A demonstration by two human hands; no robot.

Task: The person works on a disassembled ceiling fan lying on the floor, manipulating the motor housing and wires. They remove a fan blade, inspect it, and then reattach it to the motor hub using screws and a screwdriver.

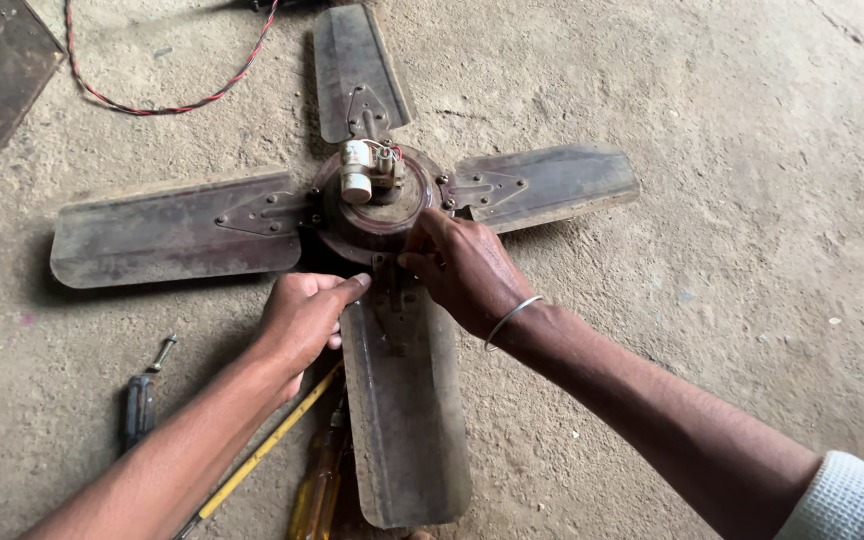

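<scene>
I look down on a four-bladed ceiling fan (372, 200) lying flat on the concrete floor (732, 300), and both of my hands are at the root of the blade nearest me (404, 420). My left hand (302, 320) is curled against that blade's left edge just below the hub, thumb stretched toward the bracket; its fingers are bent, but I cannot tell whether they grip anything. My right hand (467, 268) sits over the blade bracket where it meets the hub, fingertips pinched down at the joint as if on a fastener, though what they hold is hidden beneath them. All four blades sit in place around the hub, and the capacitor (357, 170) with its loose wires shows on top. I judge the work at this one joint to be under way, the other three brackets untouched for now. A dark-handled screwdriver (138, 405) lies on the floor to my left, a yellow tool (270, 445) under my forearm, and a red-and-black wire (152, 105) beyond.
</scene>
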